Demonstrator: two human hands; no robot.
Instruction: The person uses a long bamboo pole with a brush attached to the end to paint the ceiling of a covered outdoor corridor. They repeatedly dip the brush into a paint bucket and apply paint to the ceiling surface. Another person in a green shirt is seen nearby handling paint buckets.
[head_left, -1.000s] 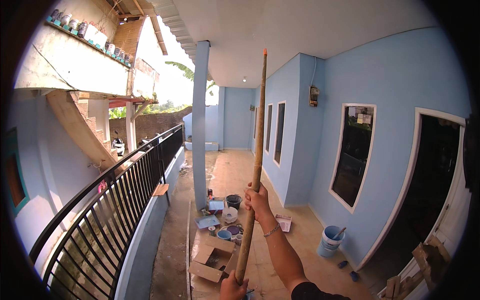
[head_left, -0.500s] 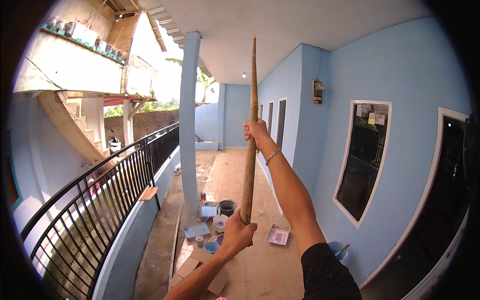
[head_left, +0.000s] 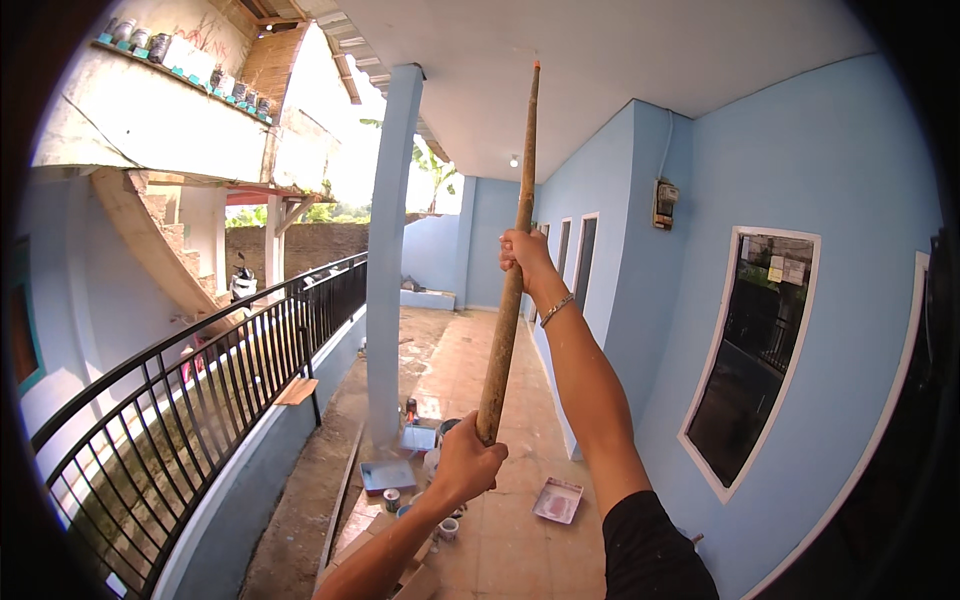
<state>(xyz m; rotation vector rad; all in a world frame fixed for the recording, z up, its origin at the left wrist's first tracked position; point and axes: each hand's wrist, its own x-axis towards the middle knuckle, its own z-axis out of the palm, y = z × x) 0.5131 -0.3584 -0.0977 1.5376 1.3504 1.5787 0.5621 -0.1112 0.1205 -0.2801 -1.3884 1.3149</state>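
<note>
A long wooden pole rises away from me towards the white ceiling, leaning slightly right at the top. My left hand is wrapped round its thick lower end. Further up, my right hand is closed round the shaft, with the arm stretched out and a bracelet on the wrist. The pole narrows to a small orange tip seen against the ceiling; whether it touches cannot be made out.
Ahead runs a tiled porch floor. Paint trays, a can and cardboard lie low around my left arm. A blue pillar and black railing stand left; a blue wall with a window stands right.
My view has turned and tilted slightly, so the surroundings sit differently. The pole leans more to the right, its tip further right in the picture. Both hands keep their hold.
</note>
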